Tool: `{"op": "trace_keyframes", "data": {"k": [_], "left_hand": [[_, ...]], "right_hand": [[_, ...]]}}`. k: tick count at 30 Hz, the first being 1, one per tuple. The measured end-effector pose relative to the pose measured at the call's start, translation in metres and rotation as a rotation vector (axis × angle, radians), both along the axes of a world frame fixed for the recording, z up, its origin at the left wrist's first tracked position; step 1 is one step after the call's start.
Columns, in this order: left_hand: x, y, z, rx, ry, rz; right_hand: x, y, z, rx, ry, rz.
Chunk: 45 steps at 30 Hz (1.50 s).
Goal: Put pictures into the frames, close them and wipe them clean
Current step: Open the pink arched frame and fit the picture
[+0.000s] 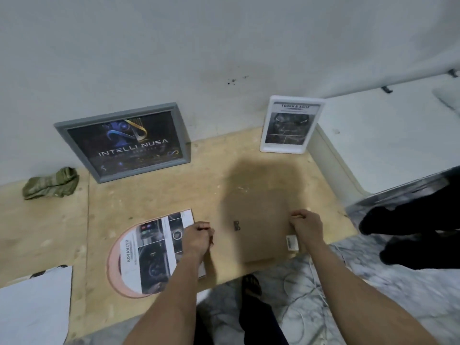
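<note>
A brown frame back board (256,220) with a small metal hanger lies face down on the plywood table. My left hand (198,236) grips its left edge and my right hand (306,224) grips its right edge, fingers curled on both. Left of it a printed picture headed "ADVANCED" (154,252) lies on a pink half-round piece (113,267). A grey frame (124,141) with a dark poster and a white frame (290,124) with a picture lean against the wall. A crumpled green cloth (51,184) lies at the far left.
White paper (34,307) lies at the near left corner of the table. A white box (388,143) stands at the right. Below are a marble floor, a white cable (313,277), my foot and another person's dark legs (408,225).
</note>
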<state>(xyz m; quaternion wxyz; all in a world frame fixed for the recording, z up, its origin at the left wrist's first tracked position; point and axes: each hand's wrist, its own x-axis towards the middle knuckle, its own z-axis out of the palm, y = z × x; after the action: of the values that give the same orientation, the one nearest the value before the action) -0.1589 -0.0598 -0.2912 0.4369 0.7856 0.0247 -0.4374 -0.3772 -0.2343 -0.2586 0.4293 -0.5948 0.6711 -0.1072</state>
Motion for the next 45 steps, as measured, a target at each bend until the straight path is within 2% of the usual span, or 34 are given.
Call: {"op": "trace_keyframes", "data": {"k": [5,11,14,17,19,21,24,29,33,37,45], "left_hand": [[-0.03,-0.031,-0.019,0.165,-0.116,-0.082],[-0.049,-0.048,-0.005,0.227,-0.217,-0.149],[-0.042,-0.043,0.0,0.259,-0.263,-0.156],[-0.025,-0.026,0.006,0.275,-0.337,-0.125],[-0.007,-0.007,0.013,0.301,-0.389,-0.05],[0.011,0.014,0.018,0.351,-0.435,0.027],[0.05,0.063,0.024,0.455,-0.523,0.065],[0.097,0.137,0.017,0.665,-0.475,-0.09],[0.106,0.151,0.009,0.58,-0.45,-0.157],[0.11,0.15,0.014,0.455,-0.367,0.012],[0.113,0.167,0.011,0.386,-0.482,0.029]], "right_hand": [[-0.021,-0.031,-0.02,0.025,0.073,-0.008],[-0.017,-0.043,-0.03,0.056,0.133,-0.048],[0.0,-0.036,-0.023,-0.026,0.179,-0.062],[0.039,-0.013,-0.014,-0.089,0.147,0.048],[0.078,0.017,-0.017,0.017,0.027,0.151],[0.11,0.049,-0.03,0.092,-0.029,0.373],[0.149,0.1,-0.029,0.126,0.001,0.63],[0.171,0.15,-0.034,0.005,0.131,0.78],[0.174,0.163,-0.036,-0.081,0.176,0.715],[0.178,0.171,-0.036,-0.176,0.243,0.718],[0.175,0.171,-0.031,-0.142,0.265,0.799]]}}
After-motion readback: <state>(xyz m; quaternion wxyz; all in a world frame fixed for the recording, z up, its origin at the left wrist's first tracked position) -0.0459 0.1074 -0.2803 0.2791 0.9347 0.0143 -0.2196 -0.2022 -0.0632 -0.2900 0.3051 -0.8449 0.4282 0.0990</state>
